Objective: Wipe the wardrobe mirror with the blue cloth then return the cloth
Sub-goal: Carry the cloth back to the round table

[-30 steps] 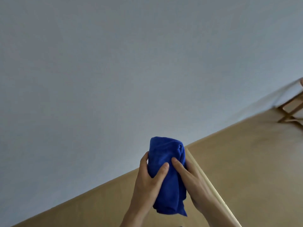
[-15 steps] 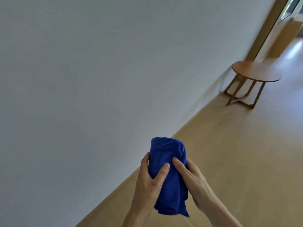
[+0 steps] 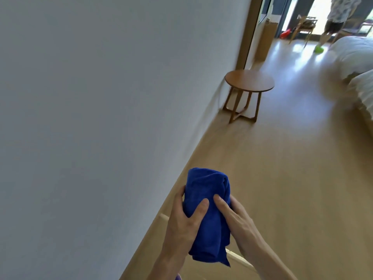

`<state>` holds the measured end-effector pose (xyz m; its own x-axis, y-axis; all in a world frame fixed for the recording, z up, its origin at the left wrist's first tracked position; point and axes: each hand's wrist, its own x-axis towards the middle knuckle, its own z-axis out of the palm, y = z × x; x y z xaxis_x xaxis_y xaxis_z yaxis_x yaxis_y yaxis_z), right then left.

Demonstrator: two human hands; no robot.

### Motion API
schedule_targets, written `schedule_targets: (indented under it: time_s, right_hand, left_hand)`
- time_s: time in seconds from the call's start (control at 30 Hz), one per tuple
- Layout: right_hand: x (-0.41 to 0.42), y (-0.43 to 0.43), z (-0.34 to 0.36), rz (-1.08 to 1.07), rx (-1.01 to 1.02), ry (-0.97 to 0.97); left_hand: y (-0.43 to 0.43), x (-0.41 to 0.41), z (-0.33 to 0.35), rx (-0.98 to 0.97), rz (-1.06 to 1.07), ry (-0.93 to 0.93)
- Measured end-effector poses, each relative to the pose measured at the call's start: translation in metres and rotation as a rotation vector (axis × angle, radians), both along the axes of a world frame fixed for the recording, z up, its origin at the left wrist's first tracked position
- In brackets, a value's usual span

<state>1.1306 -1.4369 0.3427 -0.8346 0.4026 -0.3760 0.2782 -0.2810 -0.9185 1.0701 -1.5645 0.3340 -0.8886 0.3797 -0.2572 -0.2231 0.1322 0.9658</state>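
Head view: we hold the blue cloth (image 3: pixel 207 190) bunched into a thick roll between both hands. The left grip (image 3: pixel 187 223) is clenched round its left side, thumb across the front, and the right grip (image 3: pixel 236 217) is wrapped round its right side. No mirror shows, only a bare wall (image 3: pixel 101 118) left of the grip and a round table (image 3: pixel 249 81) well ahead. We judge the loose corner hanging below the grip could unroll and drag, and so tight a wad might wipe streakily.
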Motion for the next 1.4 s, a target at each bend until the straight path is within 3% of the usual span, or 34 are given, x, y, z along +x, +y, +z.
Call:
schedule_targets:
  time_s: [0.5,1.0,1.4]
  right_hand:
    - [-0.063,0.109,-0.004,-0.300,-0.001,-0.010]
    - [-0.094,0.339,0.000,-0.256,0.010,-0.038]
    - [-0.149,0.473,-0.012,-0.369,0.037,-0.073]
  left_hand:
    - [0.129,-0.103,-0.011,-0.055,-0.309,0.008]
    - [0.355,-0.134,-0.015,-0.087,-0.301,-0.018]
    - [0.502,-0.203,-0.032,-0.137,-0.402,-0.017]
